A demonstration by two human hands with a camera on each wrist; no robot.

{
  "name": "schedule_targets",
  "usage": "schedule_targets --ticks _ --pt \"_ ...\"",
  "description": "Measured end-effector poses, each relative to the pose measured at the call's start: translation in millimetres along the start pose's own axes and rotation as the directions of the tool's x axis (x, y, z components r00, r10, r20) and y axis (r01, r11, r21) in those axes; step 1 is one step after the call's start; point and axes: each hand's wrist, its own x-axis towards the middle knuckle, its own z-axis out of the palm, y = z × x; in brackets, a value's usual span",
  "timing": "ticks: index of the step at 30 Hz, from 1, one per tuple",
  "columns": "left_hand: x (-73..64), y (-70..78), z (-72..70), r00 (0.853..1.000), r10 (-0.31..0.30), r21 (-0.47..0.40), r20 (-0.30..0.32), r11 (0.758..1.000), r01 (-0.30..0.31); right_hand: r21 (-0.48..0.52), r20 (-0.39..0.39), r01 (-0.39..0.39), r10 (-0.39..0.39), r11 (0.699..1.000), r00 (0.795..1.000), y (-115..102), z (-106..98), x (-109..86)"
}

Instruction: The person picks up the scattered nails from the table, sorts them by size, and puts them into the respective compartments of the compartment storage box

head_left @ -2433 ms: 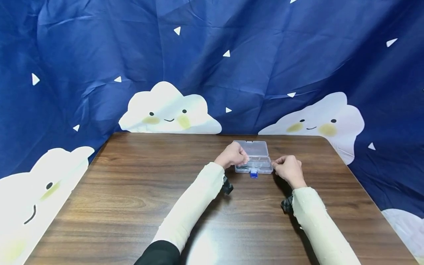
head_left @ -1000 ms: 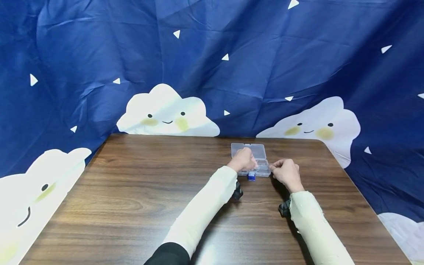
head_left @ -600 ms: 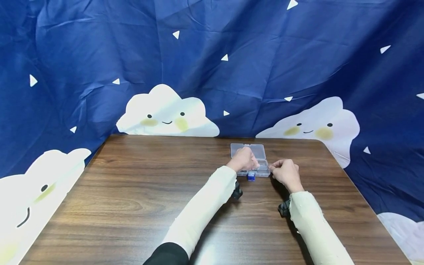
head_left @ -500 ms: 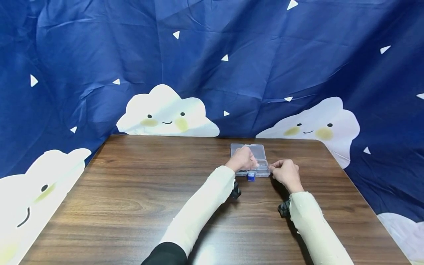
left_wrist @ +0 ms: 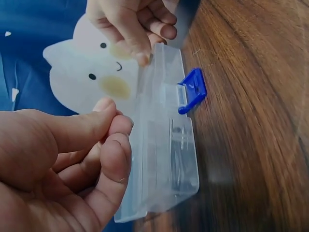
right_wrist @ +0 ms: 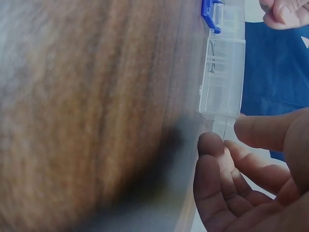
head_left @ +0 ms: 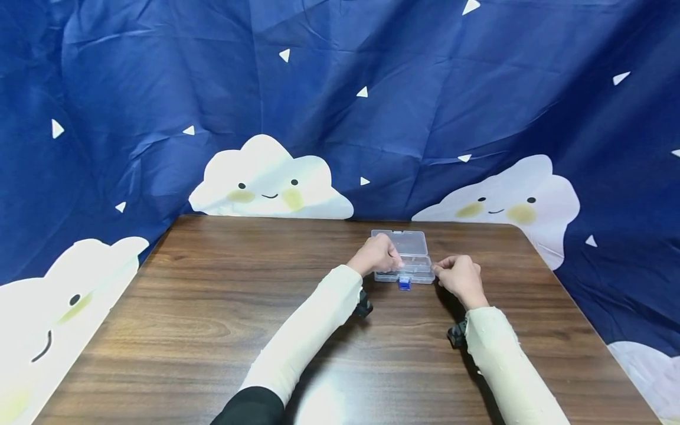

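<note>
A clear plastic compartment box (head_left: 422, 275) stands on the table with its lid (head_left: 413, 242) tipped back and its blue latch (head_left: 405, 284) hanging at the front. Thin metal pieces like nails (left_wrist: 177, 150) lie inside behind the front wall. Over the box's left part is my left hand (head_left: 378, 255), fingers curled and thumb tip against the index finger; nothing shows between them in the left wrist view. My right hand (head_left: 460, 276) grips the box's right end, thumb at the upper corner and fingers below in the right wrist view.
The brown wooden table (head_left: 186, 307) extends around the box, its far edge close behind the lid. Beyond that edge hangs a blue cloth (head_left: 319, 106) with white clouds. Black wrist cameras (head_left: 363, 304) sit under both forearms.
My left hand moved right over the box's middle, then back left to its left part. My right hand has kept its grip on the right end. The view shifted slightly.
</note>
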Motion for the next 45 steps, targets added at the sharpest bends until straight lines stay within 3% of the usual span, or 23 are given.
schedule_targets --ticks 9,16,23,35,45 --pt "-8.1 -17.2 -13.9 0.999 0.007 0.044 0.032 0.999 -0.008 -0.018 0.002 0.023 -0.023 1.0 1.0 3.2 -2.2 2.5" --pt "-19.8 -31.5 -23.2 0.999 0.003 0.003 0.036 1.0 -0.003 -0.018 -0.003 0.025 -0.025 1.0 1.0 4.1 -0.8 1.4" --pt "-31.0 -47.7 -29.8 0.999 0.007 0.024 0.037 1.0 -0.008 -0.017 0.009 0.021 -0.021 1.0 1.0 3.3 1.6 1.1" --pt "-50.8 -59.7 -42.2 0.998 0.023 0.087 0.059 0.996 -0.028 -0.008 0.003 0.024 -0.024 1.0 1.0 2.2 -1.7 0.3" --pt "-65.3 -72.2 -48.0 0.997 0.033 0.081 0.066 0.996 -0.038 -0.033 0.002 0.023 -0.023 0.999 1.0 3.3 -1.6 1.3"
